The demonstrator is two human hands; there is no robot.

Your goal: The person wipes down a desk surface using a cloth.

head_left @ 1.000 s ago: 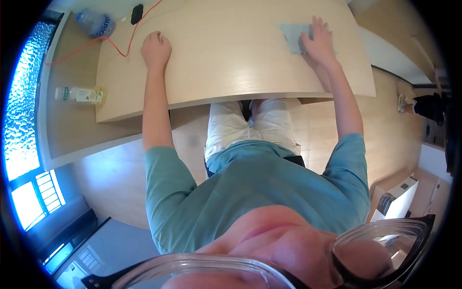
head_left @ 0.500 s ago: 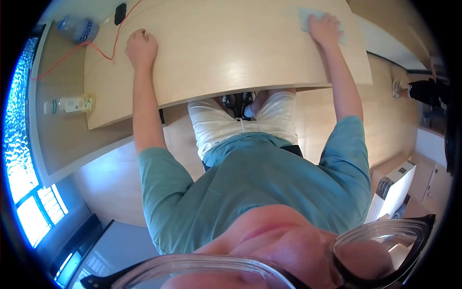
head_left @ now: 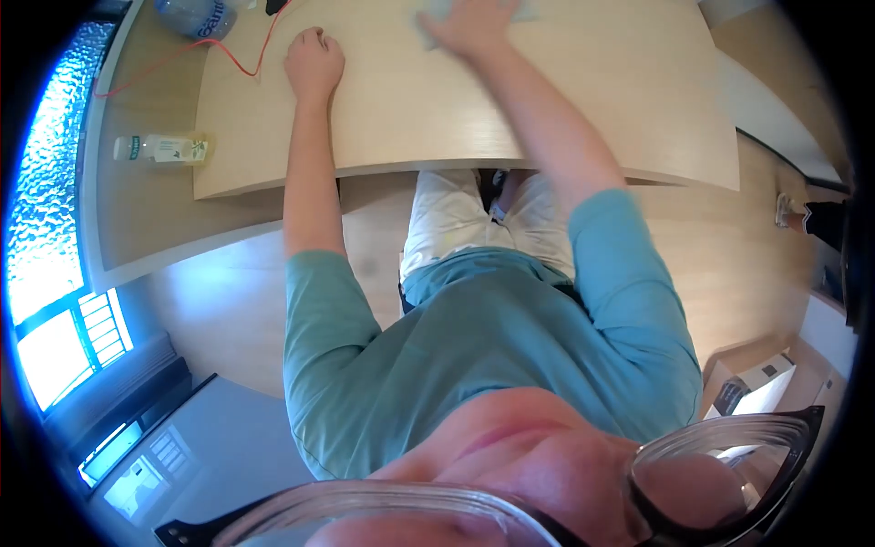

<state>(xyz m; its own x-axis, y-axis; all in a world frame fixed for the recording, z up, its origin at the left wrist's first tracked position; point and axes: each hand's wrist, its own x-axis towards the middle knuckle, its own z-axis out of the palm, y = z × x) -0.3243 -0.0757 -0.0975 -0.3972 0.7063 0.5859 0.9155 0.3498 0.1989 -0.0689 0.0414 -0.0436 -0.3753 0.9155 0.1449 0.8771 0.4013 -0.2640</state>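
With the right hand (head_left: 469, 23) spread flat on the pale cloth (head_left: 436, 16) at the bench's (head_left: 547, 118) far edge and the left hand (head_left: 313, 62) fisted empty beside the red cable (head_left: 239, 53), a leftward sweep could snag it.

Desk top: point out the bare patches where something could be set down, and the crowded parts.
Bare wood runs right of the right hand and its cloth, out to the desk end, and along the near edge. Crowded: the far left corner, with left hand, red cable and water bottle.
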